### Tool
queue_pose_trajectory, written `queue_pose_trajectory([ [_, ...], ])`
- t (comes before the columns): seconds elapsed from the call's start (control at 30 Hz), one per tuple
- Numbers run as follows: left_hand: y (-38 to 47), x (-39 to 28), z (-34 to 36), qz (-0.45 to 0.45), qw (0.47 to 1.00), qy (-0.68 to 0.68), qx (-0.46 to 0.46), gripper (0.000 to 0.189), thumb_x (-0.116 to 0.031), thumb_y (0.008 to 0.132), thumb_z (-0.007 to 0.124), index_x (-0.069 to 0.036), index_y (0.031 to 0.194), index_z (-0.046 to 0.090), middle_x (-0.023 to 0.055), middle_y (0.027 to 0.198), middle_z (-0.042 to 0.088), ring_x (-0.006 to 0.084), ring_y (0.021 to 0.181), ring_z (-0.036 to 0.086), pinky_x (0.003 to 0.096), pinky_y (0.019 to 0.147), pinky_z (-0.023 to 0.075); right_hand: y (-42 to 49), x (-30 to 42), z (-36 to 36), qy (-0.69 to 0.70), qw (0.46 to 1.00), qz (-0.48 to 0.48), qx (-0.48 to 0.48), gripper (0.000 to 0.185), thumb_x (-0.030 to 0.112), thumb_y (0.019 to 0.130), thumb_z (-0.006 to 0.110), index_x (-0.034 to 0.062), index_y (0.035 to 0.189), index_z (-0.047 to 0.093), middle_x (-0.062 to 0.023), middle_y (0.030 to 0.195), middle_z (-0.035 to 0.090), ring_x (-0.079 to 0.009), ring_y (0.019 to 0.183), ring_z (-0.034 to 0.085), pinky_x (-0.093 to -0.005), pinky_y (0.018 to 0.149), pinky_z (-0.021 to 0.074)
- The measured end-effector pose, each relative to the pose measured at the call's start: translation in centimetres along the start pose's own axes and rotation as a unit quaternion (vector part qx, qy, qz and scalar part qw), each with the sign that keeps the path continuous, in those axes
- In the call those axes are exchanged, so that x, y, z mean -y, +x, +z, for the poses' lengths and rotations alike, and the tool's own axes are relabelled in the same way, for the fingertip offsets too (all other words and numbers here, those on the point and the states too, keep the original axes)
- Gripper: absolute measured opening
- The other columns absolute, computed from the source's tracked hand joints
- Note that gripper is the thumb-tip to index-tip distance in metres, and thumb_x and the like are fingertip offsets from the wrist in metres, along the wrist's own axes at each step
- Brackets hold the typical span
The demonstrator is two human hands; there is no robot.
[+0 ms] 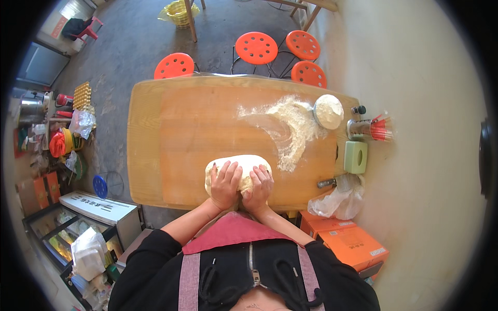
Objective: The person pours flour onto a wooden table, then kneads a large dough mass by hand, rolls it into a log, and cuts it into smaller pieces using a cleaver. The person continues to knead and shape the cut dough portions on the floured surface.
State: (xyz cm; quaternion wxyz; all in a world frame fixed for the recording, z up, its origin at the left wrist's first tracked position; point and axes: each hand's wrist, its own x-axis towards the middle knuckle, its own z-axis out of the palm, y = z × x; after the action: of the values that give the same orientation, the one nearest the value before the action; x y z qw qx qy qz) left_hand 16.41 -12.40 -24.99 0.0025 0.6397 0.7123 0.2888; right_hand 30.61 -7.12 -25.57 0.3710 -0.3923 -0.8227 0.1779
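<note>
A large pale lump of dough [246, 161] lies at the near edge of a wooden board [190, 136], close against my apron. My left hand [225, 182] grips its left part, fingers spread over the top. On the right part, my right hand [258, 186] curls its fingers over the dough. Both palms sit at the near side, and the underside of the dough is hidden. Loose flour [297, 132] is strewn over the board to the right. Beyond my right hand, a bowl [315, 110] heaped with flour stands at the board's far right.
Along the table's right edge [340, 155] are a chopstick holder [360, 130], a green tissue box [355, 157], a cleaver [327, 183] and a plastic bag [338, 204]. Orange boxes [352, 245] stand below at right. Red stools [256, 48] line the far side. A glass-topped freezer [74, 237] stands at left.
</note>
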Motion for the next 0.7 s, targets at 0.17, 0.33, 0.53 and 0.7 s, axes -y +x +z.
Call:
queue_pose_trajectory([
  [0.17,6.7,4.9,3.9,-0.080,0.995,-0.052,0.042,0.043,-0.025,0.088,0.065,-0.007,0.126,0.061,0.0130,0.126,0.065,0.0337,0.120,0.061,0.0566,0.098,0.0483,6.7,-2.4,6.2,-0.062,0.996,0.058,0.002,0.042,0.037,0.106,0.046,0.0032,0.128,0.060,-0.0199,0.129,0.065,-0.0406,0.126,0.060,-0.0544,0.107,0.0414],
  [0.33,12.0,9.6,7.3,-0.172,0.970,-0.079,0.151,0.044,-0.027,0.088,0.070,-0.009,0.126,0.058,0.0157,0.118,0.067,0.0389,0.112,0.065,0.0546,0.090,0.0537,13.3,-5.1,10.9,-0.105,0.979,0.160,0.071,0.036,0.036,0.101,0.055,0.0043,0.112,0.067,-0.0165,0.114,0.069,-0.0377,0.112,0.062,-0.0527,0.099,0.0439],
  [0.53,16.2,12.7,6.9,-0.159,0.929,-0.134,0.308,0.062,-0.035,0.081,0.077,-0.007,0.131,0.053,0.0203,0.124,0.062,0.0423,0.120,0.059,0.0531,0.097,0.0520,16.0,-7.2,12.0,-0.133,0.975,0.166,0.071,0.042,0.043,0.104,0.051,0.0045,0.101,0.068,-0.0170,0.102,0.069,-0.0361,0.105,0.062,-0.0509,0.097,0.0450],
  [0.7,8.6,4.7,-4.8,-0.040,0.954,-0.177,0.238,0.072,-0.039,0.071,0.087,-0.005,0.125,0.052,0.0169,0.126,0.054,0.0361,0.122,0.050,0.0520,0.105,0.0397,15.0,-0.9,-2.0,0.003,0.958,0.109,0.267,0.039,0.039,0.104,0.057,0.0025,0.097,0.066,-0.0194,0.101,0.065,-0.0388,0.098,0.058,-0.0537,0.094,0.0435],
])
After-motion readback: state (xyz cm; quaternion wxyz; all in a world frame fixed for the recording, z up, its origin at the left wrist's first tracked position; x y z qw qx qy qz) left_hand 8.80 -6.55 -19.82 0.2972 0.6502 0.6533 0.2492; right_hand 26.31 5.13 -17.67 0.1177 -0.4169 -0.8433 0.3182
